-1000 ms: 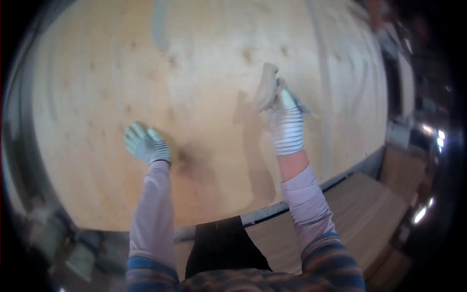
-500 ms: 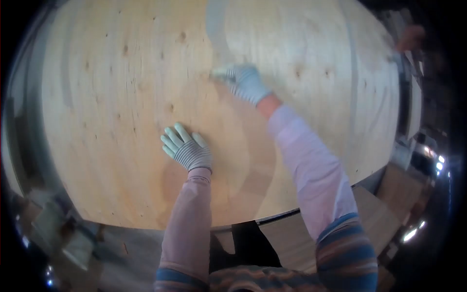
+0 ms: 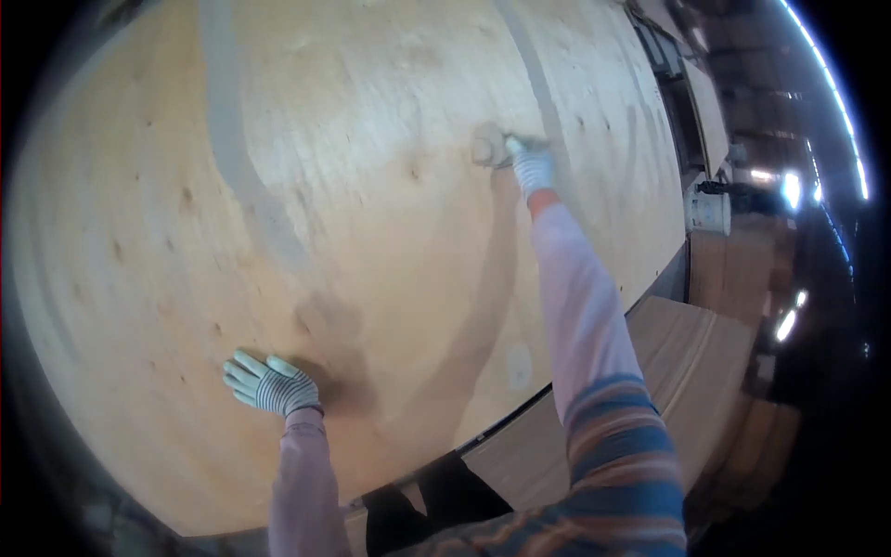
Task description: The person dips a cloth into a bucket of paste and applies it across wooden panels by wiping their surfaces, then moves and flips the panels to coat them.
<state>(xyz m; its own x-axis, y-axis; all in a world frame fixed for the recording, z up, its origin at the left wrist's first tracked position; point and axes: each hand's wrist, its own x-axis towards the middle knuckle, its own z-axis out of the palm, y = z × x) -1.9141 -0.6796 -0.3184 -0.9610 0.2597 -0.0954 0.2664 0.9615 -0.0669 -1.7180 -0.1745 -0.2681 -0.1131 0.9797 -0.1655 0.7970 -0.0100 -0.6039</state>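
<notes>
My left hand (image 3: 271,382), in a striped white and pale green glove, lies flat on a large plywood sheet (image 3: 390,278) with its fingers apart and nothing in it. Farther out on the sheet, right of centre, my right hand (image 3: 532,167) in a matching glove is closed round a flat greyish tool (image 3: 490,147), which looks like a scraper and is blurred. Grey strips of filler (image 3: 232,158) run across the wood, one left of my right hand and another close beside it on the right. A small pale patch shows near the sheet's front edge.
Stacked brown boards (image 3: 668,371) lie below the sheet's right front edge. A white bucket (image 3: 710,212) stands beyond the right edge, near a leaning pale panel (image 3: 705,116). Bright lights show at the far right.
The view has turned and shifted to the right over the sheet. My right hand swung left over a filler strip, then out to the right with the tool. My left hand stays flat on the wood.
</notes>
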